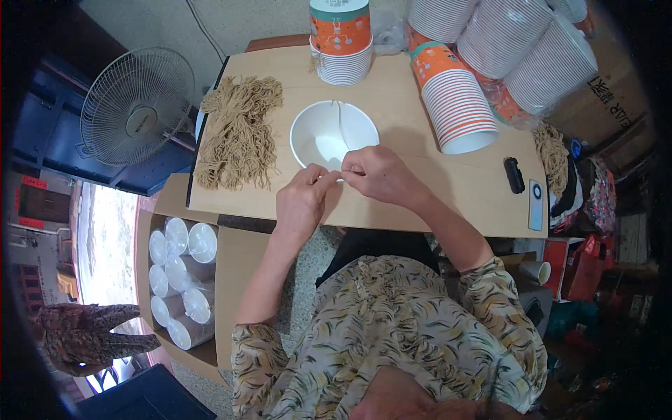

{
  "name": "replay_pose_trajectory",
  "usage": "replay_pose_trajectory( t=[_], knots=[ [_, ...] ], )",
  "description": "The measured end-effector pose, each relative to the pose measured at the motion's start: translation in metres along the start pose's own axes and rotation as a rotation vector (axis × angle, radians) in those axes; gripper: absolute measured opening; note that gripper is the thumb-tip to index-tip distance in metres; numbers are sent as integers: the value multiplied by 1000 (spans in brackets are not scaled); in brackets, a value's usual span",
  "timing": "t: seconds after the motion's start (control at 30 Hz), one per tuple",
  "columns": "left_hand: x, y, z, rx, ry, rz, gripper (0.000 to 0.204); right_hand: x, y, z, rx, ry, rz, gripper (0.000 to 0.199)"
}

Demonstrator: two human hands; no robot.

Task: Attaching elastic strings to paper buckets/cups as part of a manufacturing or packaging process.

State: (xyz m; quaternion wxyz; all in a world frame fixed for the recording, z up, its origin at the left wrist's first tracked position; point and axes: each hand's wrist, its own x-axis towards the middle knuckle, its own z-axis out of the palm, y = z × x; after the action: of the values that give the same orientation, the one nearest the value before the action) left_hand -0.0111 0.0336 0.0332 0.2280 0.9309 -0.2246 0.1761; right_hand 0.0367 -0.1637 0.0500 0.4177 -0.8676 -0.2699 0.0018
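Observation:
A white paper bucket (318, 126) stands mouth-up near the middle of the table. A thin tan cord (341, 120) comes over its far rim and runs across its mouth toward my right hand (383, 175). At the near rim, that hand is closed in a pinch, seemingly on the cord. My left hand (302, 199) is pinched too, its fingertips meeting those of the right; what lies between them is too small to make out. A heap of tan cords (241, 133) lies to the left of the bucket.
Behind the bucket rises an upright stack of orange-and-white paper buckets (341, 56); another stack (458, 101) lies tilted on the right. Wrapped stacks (504, 35) fill the far right corner. A carton (222, 301) of bagged buckets and a fan (140, 112) are at left.

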Motion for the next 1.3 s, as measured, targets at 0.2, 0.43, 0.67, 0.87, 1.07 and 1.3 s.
replay_pose_trajectory(
  t=[0.2, 0.43, 0.67, 0.87, 1.07, 1.3],
  knots=[
    [-2, -3, 3, -99, -119, -95, 30, -8, 8, 4, 49, -55, 32, 11],
    [-10, -6, 20, -414, -83, -307, 25, -47, 4, 23, 78, 512, 67, 6],
    [-1, 12, 23, -619, -200, -478, 23, -61, 31, 77, -72, 569, 69, 18],
    [5, 19, 24, -738, -207, -515, 25, -59, 42, 85, -52, 649, 9, 15],
    [3, 11, 34, -886, -237, -546, 23, -59, 42, 79, 52, 594, 8, 12],
    [10, 3, 41, -861, -207, -639, 19, -57, 48, 79, 214, 482, -96, 13]
  ],
)
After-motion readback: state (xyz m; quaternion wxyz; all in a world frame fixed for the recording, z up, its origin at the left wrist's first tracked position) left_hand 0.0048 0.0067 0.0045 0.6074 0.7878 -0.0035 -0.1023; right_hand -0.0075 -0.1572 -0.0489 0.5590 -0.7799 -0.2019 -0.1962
